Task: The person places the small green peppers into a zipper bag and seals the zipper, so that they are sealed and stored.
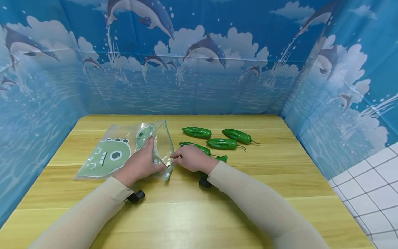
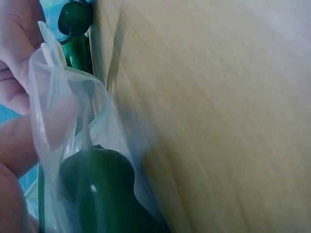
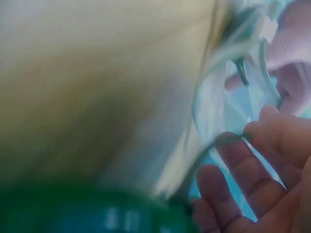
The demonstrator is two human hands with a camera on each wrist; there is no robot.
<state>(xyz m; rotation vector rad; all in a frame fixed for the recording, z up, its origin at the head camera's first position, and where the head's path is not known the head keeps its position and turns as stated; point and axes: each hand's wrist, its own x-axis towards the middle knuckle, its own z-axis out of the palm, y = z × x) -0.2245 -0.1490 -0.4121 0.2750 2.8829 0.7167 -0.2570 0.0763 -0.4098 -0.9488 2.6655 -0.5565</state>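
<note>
A clear zip bag (image 1: 107, 169) with green cartoon-monster prints lies on the table, its mouth facing right. My left hand (image 1: 141, 162) holds the bag at its mouth, thumb at the near edge and fingers spread toward the far side. Inside the bag, seen through the plastic in the left wrist view, is a green pepper (image 2: 102, 189). My right hand (image 1: 192, 157) is just right of the mouth, pinching the thin stem (image 3: 197, 160) of another green pepper (image 3: 97, 208) between thumb and forefinger. In the head view that hand covers most of this pepper.
Several green peppers lie beyond and right of my right hand: one at the back left (image 1: 196, 132), one in the middle (image 1: 221, 144), one at the back right (image 1: 237, 136), and one partly behind the hand (image 1: 199, 148). A dolphin-print curtain (image 1: 192, 93) borders the wooden table (image 1: 174, 221).
</note>
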